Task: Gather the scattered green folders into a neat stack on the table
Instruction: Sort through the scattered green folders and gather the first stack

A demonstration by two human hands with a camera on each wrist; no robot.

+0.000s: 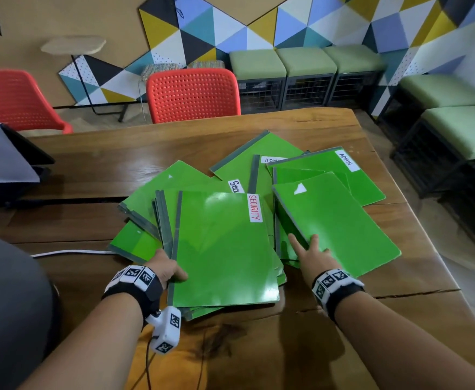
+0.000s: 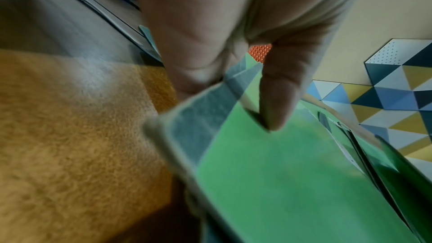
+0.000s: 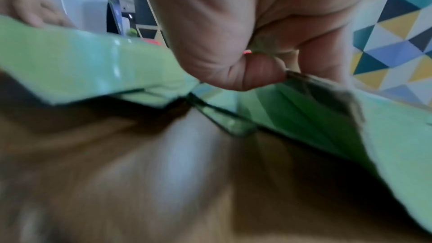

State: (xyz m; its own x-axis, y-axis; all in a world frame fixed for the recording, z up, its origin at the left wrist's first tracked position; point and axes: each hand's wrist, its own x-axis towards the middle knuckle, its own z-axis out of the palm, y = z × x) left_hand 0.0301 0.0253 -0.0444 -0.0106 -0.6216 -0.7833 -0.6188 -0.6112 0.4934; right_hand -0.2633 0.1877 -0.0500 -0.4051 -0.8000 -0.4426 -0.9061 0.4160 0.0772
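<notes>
Fingers of my left hand [image 1: 166, 266] pinch the SECURITY folder [image 1: 225, 249] at 6 o'clock, my right hand [image 1: 313, 256] grips another folder [image 1: 340, 220] at 3; I judge half gathered, the folders [image 1: 261, 153] toward 12 still fanned.

Green folders [image 1: 259, 170] fanned and overlapping mid-table [image 1: 90, 153], toward the right edge. Left hand [image 1: 166, 267] grips the spine edge of the "SECURITY" folder [image 1: 222, 249], topmost of a near pile. Right hand [image 1: 313, 256] holds the near corner of an unlabelled folder [image 1: 340, 218], tilted. White cable [image 1: 70, 252] along the left.
</notes>
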